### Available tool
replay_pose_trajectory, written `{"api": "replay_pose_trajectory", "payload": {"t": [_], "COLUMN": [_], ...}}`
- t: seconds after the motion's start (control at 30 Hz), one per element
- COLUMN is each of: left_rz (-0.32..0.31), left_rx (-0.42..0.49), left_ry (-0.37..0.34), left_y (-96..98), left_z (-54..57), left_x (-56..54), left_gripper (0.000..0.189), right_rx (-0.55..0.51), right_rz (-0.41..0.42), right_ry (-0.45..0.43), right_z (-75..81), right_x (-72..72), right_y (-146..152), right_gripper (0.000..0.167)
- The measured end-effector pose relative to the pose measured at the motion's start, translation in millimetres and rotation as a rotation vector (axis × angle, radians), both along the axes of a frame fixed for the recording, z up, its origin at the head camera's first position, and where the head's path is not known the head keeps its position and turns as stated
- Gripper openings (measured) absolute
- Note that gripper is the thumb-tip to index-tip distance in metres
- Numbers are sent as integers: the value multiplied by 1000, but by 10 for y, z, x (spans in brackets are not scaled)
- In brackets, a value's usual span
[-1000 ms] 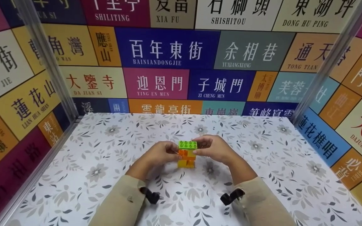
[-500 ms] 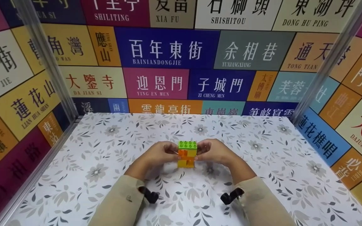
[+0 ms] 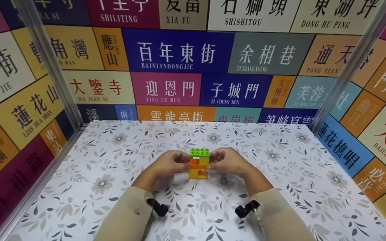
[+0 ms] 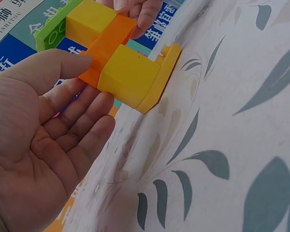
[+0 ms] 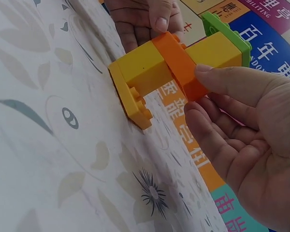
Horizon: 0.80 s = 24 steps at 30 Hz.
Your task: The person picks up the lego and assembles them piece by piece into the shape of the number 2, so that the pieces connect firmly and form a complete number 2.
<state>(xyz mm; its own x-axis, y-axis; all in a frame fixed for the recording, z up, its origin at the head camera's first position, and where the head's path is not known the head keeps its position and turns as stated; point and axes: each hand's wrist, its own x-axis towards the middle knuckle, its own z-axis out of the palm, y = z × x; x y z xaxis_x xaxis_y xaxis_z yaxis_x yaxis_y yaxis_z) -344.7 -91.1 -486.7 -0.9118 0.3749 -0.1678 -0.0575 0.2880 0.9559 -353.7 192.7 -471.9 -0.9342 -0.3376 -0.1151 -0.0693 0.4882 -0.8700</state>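
A stack of toy building bricks stands upright between both hands in the head view. Its top is a green studded brick (image 3: pixel 199 152), with an upper yellow brick (image 3: pixel 204 161) under its right part. Below runs a flat orange brick (image 4: pixel 106 48), then a lower yellow brick (image 4: pixel 128 72) on a thin yellow-orange base brick (image 5: pixel 127 101), which sits on the table. My left hand (image 3: pixel 170 163) pinches the left end of the orange brick between thumb and fingers. My right hand (image 3: pixel 228 160) pinches that brick's right end, its thumb near the upper yellow brick.
The table (image 3: pixel 112 207) has a white cover with grey flowers and leaves. Panels with coloured street-name signs (image 3: pixel 179 50) enclose it at the back and sides. A black strap end (image 3: pixel 157 207) hangs from the left sleeve, and another black strap end (image 3: pixel 246 209) from the right sleeve.
My right hand has slid down from beside the green brick to the orange layer. The upper part of the stack now sits slightly higher in view. My left hand has barely moved.
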Motion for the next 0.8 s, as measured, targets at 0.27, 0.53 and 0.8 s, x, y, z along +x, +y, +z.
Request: {"api": "replay_pose_trajectory", "payload": {"t": [0.27,0.53,0.8], "left_rz": [72,138,172], "left_rx": [57,-49,-43], "left_ry": [-72,10,22], "left_y": [29,84,111], "left_z": [1,-21,-40], "left_x": [-10,-46,-41], "left_gripper": [32,26,20], "right_rx": [-18,-49,-40], "right_rz": [-76,-179,-193], "right_ry": [8,-30,-18], "right_z": [0,-43,-59], "right_x": [-3,-31,-28], "right_y": [-50,-79,-82], "right_gripper": [40,39,35]}}
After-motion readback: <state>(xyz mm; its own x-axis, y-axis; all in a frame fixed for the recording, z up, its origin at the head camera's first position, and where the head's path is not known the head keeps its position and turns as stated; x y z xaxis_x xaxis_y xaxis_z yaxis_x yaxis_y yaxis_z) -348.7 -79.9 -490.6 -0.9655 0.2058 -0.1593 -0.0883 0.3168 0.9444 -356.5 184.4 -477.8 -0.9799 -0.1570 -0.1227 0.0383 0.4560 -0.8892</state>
